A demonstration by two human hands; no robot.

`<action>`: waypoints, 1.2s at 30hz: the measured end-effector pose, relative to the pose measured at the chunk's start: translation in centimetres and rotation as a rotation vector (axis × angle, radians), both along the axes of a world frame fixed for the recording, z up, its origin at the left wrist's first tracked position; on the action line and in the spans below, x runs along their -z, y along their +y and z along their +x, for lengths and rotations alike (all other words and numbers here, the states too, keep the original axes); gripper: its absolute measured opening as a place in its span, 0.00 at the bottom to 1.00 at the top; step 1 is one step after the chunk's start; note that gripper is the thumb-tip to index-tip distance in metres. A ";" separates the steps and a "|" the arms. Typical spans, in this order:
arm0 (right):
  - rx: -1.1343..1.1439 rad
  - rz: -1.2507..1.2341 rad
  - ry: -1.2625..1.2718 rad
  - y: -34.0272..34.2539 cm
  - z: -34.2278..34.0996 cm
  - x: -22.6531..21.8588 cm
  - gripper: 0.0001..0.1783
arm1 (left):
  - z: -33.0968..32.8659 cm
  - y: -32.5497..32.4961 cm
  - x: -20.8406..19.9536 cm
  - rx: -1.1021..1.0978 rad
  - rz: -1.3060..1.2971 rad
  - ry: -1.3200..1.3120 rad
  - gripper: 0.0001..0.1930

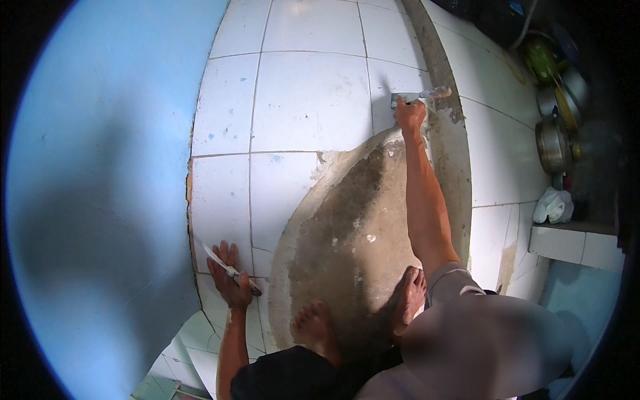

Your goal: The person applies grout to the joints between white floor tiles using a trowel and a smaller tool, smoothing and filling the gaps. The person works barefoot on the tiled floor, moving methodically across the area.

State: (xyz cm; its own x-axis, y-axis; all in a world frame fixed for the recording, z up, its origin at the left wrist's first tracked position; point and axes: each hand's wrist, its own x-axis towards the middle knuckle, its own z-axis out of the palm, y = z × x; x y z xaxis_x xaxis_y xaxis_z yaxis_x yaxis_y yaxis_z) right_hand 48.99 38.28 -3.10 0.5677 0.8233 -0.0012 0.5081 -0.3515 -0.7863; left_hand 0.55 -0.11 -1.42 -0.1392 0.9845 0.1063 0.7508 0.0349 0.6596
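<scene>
My left hand (231, 277) rests low at the left on the white tiles, fingers stretched forward, near the blue wall. A thin knife-like tool (217, 259) with a pale blade and dark handle end runs slantwise across it, held by the thumb. Farther forward and right, my right hand (409, 115) is closed on a scraper (400, 98). Its flat metal blade lies against the tile, and its worn, paint-spotted handle (437, 93) points right over a cement strip. My fingers partly hide the blade.
A bare cement patch (343, 247) curves through the tiles, under my bare feet (411, 297). The blue wall (100, 167) rises at left. Along the right stand metal pots (552, 145), a green container (542, 59) and a white plastic bag (553, 205) on a tiled ledge. A blurred shape covers the lower right.
</scene>
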 end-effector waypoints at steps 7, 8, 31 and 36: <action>0.020 0.088 -0.184 1.3 2.0 2.2 0.19 | 0.4 0.6 0.2 0.016 0.016 -0.063 0.33; -0.137 0.128 -0.161 0.4 1.1 3.1 0.19 | 0.4 0.7 0.1 0.015 0.018 -0.055 0.33; 0.024 0.079 -0.361 7.3 3.7 3.9 0.19 | -0.2 -0.4 0.6 -0.020 0.059 -0.242 0.38; -0.105 0.203 -0.346 6.8 2.4 5.3 0.19 | 0.2 1.0 0.6 0.030 0.005 -0.148 0.38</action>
State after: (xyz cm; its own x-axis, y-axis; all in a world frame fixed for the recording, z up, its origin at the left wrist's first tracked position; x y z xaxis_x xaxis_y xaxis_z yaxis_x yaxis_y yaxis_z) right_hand 51.42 45.10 -8.38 0.4188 0.8408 0.3430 0.7794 -0.1390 -0.6110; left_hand 0.76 0.86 -2.06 -0.1239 0.9881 0.0914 0.6463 0.0105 0.7630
